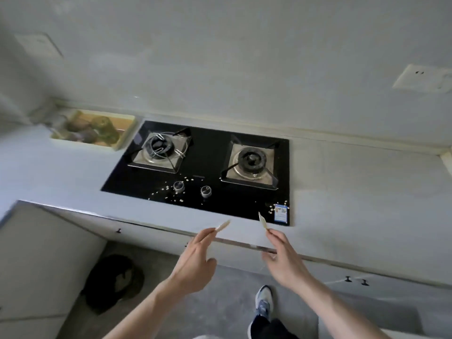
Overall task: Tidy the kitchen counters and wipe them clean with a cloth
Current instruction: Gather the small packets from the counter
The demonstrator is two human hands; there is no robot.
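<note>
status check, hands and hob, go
Left hand and right hand each pinch a pale scrap. Pale crumbs litter black glass hob. No cloth visible.

Contents of the tray (pixel 127 133) at upper left are blurred and cannot be identified. Print on the blue label (pixel 280 213) is too small to read. The wall socket (pixel 424 79) is cut off by the right edge. The dark bag (pixel 115 282) on the floor is indistinct.

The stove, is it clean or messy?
Messy. The black stove has pale crumbs scattered around its two knobs and beside the blue sticker.
</note>
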